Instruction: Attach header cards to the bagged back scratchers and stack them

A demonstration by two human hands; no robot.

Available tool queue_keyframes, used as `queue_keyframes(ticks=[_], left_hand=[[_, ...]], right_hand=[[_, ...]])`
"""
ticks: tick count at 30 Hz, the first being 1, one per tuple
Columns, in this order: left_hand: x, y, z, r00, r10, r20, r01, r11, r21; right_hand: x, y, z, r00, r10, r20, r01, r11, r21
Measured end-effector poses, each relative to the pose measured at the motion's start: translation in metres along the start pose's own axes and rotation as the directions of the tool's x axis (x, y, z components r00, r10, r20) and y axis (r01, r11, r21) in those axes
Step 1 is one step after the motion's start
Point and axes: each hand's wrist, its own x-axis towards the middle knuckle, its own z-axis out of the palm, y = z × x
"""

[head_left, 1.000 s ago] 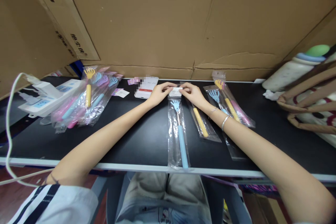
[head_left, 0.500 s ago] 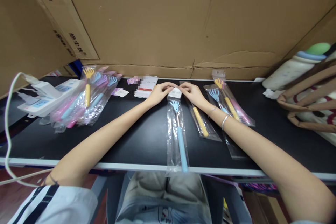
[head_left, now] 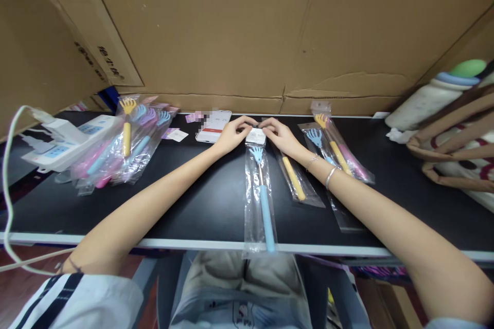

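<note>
Fingers of the left hand (head_left: 230, 136) and right hand (head_left: 283, 139) pinch the white card's (head_left: 255, 136) top corners, maybe to keep it straight; below, the blue scratcher (head_left: 266, 216) lies bagged on the black table (head_left: 204, 200)

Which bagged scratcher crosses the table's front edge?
The blue scratcher, its white label between left hand and right hand; others lie wholly behind that edge.

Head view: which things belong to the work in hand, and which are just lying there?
Likely work: bagged light-blue scratcher, white label at its top, left scratcher pile, right scratchers.
Likely lying about: phone, power strip, bottle, brown-handled bag.
</note>
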Motion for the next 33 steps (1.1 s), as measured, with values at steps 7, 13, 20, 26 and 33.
queue_keyframes(ticks=[7,13,20,26,33], left_hand=[[0.001,-0.005,0.000,1.000,-0.018,0.002,0.018,0.999,-0.032],[0.004,-0.011,-0.001,0.996,-0.031,0.088,0.037,0.997,-0.072],[0.002,-0.007,0.000,0.995,-0.068,0.075,0.072,0.996,-0.055],[0.002,-0.006,-0.001,0.997,-0.058,0.054,0.061,0.996,-0.058],[0.002,-0.008,0.000,0.994,-0.067,0.091,0.074,0.995,-0.073]], right_hand=[[-0.001,-0.002,0.000,1.000,-0.008,0.004,0.008,1.000,-0.014],[-0.001,-0.003,0.001,1.000,-0.008,-0.010,0.008,1.000,-0.003],[0.000,-0.001,0.001,1.000,-0.003,-0.007,0.002,1.000,-0.026],[0.000,0.000,0.000,1.000,-0.014,0.002,0.014,1.000,-0.018],[0.003,0.003,-0.002,0.996,0.063,-0.064,-0.054,0.990,0.133]])
